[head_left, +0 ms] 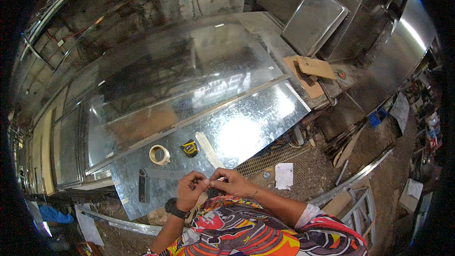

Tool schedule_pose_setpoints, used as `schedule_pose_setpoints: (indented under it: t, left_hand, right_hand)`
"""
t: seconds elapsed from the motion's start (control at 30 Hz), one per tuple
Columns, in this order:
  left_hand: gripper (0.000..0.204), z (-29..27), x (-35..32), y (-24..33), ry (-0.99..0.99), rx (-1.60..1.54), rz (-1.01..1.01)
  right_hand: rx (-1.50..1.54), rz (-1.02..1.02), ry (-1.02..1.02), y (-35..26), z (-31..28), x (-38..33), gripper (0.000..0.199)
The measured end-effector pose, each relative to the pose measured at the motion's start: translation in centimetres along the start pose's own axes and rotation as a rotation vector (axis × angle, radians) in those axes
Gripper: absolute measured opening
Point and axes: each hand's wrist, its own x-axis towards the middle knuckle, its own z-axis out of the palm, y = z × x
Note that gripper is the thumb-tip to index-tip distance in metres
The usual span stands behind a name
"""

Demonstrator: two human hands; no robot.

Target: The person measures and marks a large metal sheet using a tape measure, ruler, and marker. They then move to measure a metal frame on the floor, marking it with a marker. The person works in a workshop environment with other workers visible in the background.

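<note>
My left hand (pixel 190 190), with a black watch on its wrist, and my right hand (pixel 233 183) meet in front of my chest. Both are closed in a pinch, thumbs and fingertips touching or nearly so. Whatever lies between the fingertips is too small to make out. Beyond them, a galvanized metal sheet (pixel 265 132) reflects bright light. On it rest a roll of masking tape (pixel 152 157), a black and yellow tape measure (pixel 189 149) and a try square (pixel 142 187) with a dark stock. A pale strip (pixel 208 149) runs toward my right hand.
A larger shiny sheet (pixel 189 66) covers the workbench behind a long straight bar (pixel 194 121). Cardboard pieces (pixel 315 68) and a metal tray-like panel (pixel 314 21) are at the far right. Below lie a floor grate (pixel 265 160), a white paper (pixel 284 176) and metal frames (pixel 358 211).
</note>
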Motion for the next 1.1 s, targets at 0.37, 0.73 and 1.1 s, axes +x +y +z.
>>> schedule_pose_setpoints:
  t: [0.37, 0.73, 1.1]
  left_hand:
    - [0.041, -0.1, 0.5, -1.6, -0.066, -0.057, 0.015]
    - [0.019, -9.4, -6.3, -3.8, 0.839, -0.1, -0.399]
    - [0.026, -7.1, -7.7, -3.6, 1.099, -0.155, -0.236]
  right_hand:
    - [0.096, 0.222, 0.176, -0.1, -0.3, 1.9, 0.028]
    - [-1.127, -0.184, -0.248, 3.7, 3.8, 17.4, 0.109]
    - [-0.507, -0.073, -0.307, 1.4, 7.7, 19.8, 0.075]
